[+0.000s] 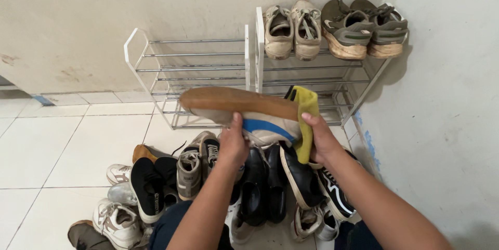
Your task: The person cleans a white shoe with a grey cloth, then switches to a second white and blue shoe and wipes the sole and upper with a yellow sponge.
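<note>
My left hand [233, 145] grips a white sneaker [244, 112] with a blue stripe and a brown sole, turned on its side with the sole facing up. My right hand [319, 138] holds a yellow cloth [305, 120] pressed against the heel end of that sneaker. Both hands hover above a pile of shoes [260, 187] on the tiled floor, in front of the metal racks.
Two white wire shoe racks stand against the wall: the left rack [192, 68] holds nothing, the right rack [312, 81] carries a beige pair [292, 29] and a grey-green pair [364, 26] on top. More sneakers [130, 193] lie at lower left. A wall [447, 115] closes the right side.
</note>
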